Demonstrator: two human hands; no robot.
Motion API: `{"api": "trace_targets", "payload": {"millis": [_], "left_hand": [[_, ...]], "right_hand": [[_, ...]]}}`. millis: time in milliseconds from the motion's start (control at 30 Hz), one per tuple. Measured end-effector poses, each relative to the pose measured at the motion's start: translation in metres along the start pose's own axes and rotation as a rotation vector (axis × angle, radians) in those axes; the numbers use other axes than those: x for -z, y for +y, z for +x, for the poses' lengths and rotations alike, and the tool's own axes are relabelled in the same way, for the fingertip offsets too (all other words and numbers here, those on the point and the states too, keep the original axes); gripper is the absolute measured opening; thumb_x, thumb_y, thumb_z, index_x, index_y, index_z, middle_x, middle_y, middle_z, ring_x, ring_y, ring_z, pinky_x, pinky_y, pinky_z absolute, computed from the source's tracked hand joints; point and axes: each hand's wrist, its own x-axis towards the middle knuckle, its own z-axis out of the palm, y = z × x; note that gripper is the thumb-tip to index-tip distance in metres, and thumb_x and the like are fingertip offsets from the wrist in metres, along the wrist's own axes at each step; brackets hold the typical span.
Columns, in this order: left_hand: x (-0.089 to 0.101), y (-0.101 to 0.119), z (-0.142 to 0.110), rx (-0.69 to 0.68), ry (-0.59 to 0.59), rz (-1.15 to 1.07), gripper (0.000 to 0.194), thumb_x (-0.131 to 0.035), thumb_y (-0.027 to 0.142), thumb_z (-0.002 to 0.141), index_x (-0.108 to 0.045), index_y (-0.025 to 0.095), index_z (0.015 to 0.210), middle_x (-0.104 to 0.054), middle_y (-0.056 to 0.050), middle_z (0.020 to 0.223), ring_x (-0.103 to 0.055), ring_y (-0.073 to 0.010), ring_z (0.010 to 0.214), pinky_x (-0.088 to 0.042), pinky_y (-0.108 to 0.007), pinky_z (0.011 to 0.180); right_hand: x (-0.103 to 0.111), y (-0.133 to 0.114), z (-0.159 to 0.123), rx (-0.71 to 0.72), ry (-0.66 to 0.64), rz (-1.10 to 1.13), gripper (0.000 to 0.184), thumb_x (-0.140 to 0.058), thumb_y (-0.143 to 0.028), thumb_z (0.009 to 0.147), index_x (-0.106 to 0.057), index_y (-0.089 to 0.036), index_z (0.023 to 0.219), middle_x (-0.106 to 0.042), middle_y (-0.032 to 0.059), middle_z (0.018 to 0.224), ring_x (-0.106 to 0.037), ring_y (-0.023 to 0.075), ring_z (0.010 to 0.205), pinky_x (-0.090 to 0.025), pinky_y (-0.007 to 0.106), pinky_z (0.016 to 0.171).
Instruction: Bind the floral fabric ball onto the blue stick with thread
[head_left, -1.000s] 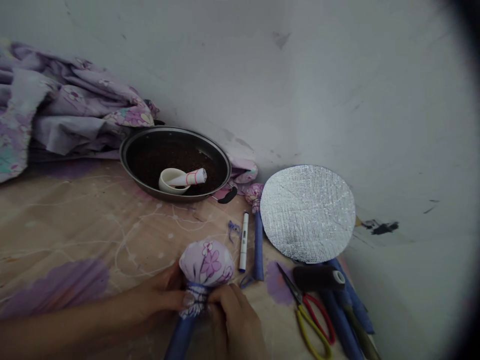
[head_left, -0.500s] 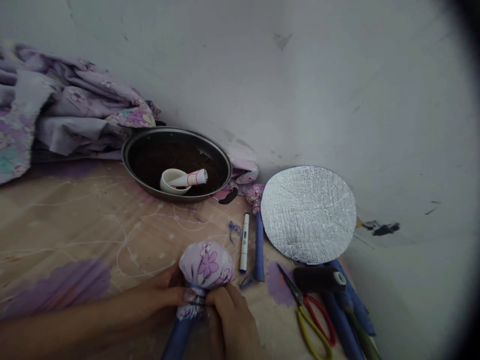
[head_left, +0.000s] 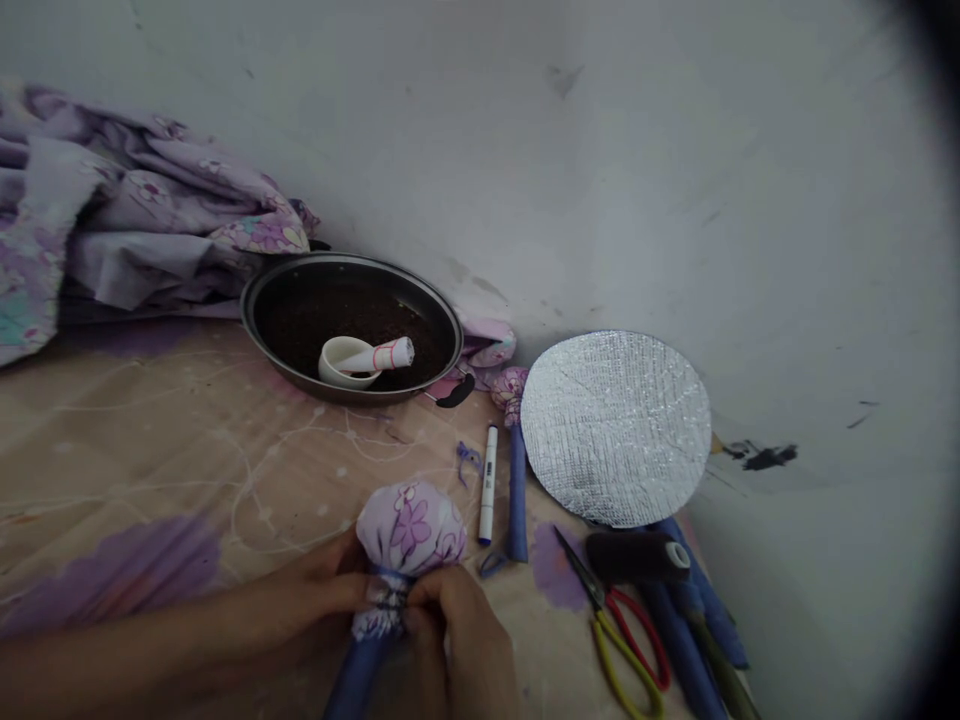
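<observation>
A stick with a round cloth head (head_left: 409, 525), pale purple with flowers, stands tilted near the front. Dark thread (head_left: 391, 600) binds the gathered cloth at its neck, and the handle (head_left: 360, 675) below is wrapped in blue. My left hand (head_left: 337, 585) is closed around the neck from the left, its thumb lying over the binding. From the right, my right hand (head_left: 465, 635) pinches at the same neck with thumb and forefinger close to the thread. Whether a loose thread end lies between those fingertips is hidden.
Behind stands a wide pan (head_left: 352, 395) holding dark loose material and a white cup (head_left: 337, 375). Rightward lie a marker (head_left: 488, 490), another cloth-headed stick (head_left: 517, 500), a silver foil disc (head_left: 619, 430), scissors (head_left: 619, 640), a dark thread spool (head_left: 630, 557) and blue-wrapped sticks (head_left: 679, 640).
My right hand's fingers have shifted slightly up and closer together at the neck, pinching there. My left hand and the stick stay nearly in place.
</observation>
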Motion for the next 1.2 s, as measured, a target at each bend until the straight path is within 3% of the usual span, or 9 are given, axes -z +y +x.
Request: {"api": "trace_targets", "payload": {"millis": [100, 333, 600, 800, 900, 1100, 1200], "left_hand": [[-0.002, 0.000, 0.001, 0.002, -0.031, -0.030, 0.070, -0.105, 0.040, 0.091, -0.084, 0.030, 0.157, -0.095, -0.007, 0.140, -0.083, -0.0412, 0.147, -0.063, -0.054, 0.130], [0.005, -0.009, 0.004, -0.002, -0.056, -0.125, 0.066, -0.108, 0.038, 0.087, -0.086, 0.031, 0.149, -0.097, -0.004, 0.139, -0.090, -0.0326, 0.129, -0.067, -0.043, 0.120], [0.004, -0.004, 0.001, -0.031, -0.078, -0.041, 0.067, -0.108, 0.040, 0.093, -0.085, 0.036, 0.156, -0.092, -0.005, 0.151, -0.082, -0.0356, 0.147, -0.061, -0.047, 0.130], [-0.016, 0.019, -0.008, -0.003, -0.096, -0.048, 0.074, -0.107, 0.036, 0.095, -0.080, 0.039, 0.164, -0.085, -0.004, 0.169, -0.069, -0.0399, 0.170, -0.048, -0.056, 0.147], [-0.023, 0.027, -0.010, -0.012, -0.106, -0.006, 0.078, -0.109, 0.044, 0.094, -0.079, 0.037, 0.166, -0.085, -0.004, 0.170, -0.065, -0.0419, 0.174, -0.046, -0.055, 0.150], [-0.004, 0.008, 0.001, -0.062, -0.116, 0.080, 0.099, -0.110, 0.057, 0.092, -0.067, 0.037, 0.179, -0.079, -0.007, 0.178, -0.064, -0.0440, 0.173, -0.048, -0.056, 0.149], [0.005, 0.000, 0.005, -0.132, -0.144, 0.104, 0.099, -0.106, 0.060, 0.096, -0.063, 0.036, 0.181, -0.077, -0.010, 0.179, -0.064, -0.0449, 0.173, -0.050, -0.060, 0.146]], "right_hand": [[0.005, 0.006, 0.002, 0.048, -0.039, -0.091, 0.033, -0.064, 0.000, 0.097, -0.077, -0.030, 0.104, -0.081, -0.0007, 0.093, -0.084, 0.0217, 0.077, -0.061, 0.027, 0.073], [0.008, 0.020, 0.001, 0.113, -0.095, -0.184, 0.027, -0.069, -0.004, 0.094, -0.077, -0.029, 0.098, -0.078, -0.0007, 0.088, -0.080, 0.0205, 0.070, -0.058, 0.027, 0.068], [0.002, 0.016, 0.003, 0.084, -0.063, -0.160, 0.033, -0.061, 0.001, 0.096, -0.076, -0.028, 0.097, -0.080, 0.0001, 0.089, -0.082, 0.0206, 0.075, -0.059, 0.026, 0.071], [0.011, 0.026, 0.006, 0.088, -0.109, -0.110, 0.032, -0.067, 0.001, 0.092, -0.077, -0.029, 0.101, -0.081, -0.0011, 0.091, -0.081, 0.0203, 0.076, -0.057, 0.025, 0.071], [0.011, 0.029, 0.006, 0.094, -0.129, -0.162, 0.036, -0.065, 0.004, 0.091, -0.077, -0.029, 0.099, -0.081, -0.0016, 0.090, -0.082, 0.0202, 0.076, -0.057, 0.026, 0.071], [0.000, 0.022, 0.004, 0.069, -0.063, -0.203, 0.033, -0.058, 0.000, 0.103, -0.073, -0.028, 0.098, -0.080, -0.0004, 0.088, -0.082, 0.0214, 0.074, -0.058, 0.029, 0.069], [0.003, 0.021, 0.006, 0.059, -0.067, -0.147, 0.034, -0.057, 0.002, 0.101, -0.073, -0.028, 0.098, -0.080, -0.0009, 0.089, -0.083, 0.0199, 0.075, -0.058, 0.027, 0.070]]}}
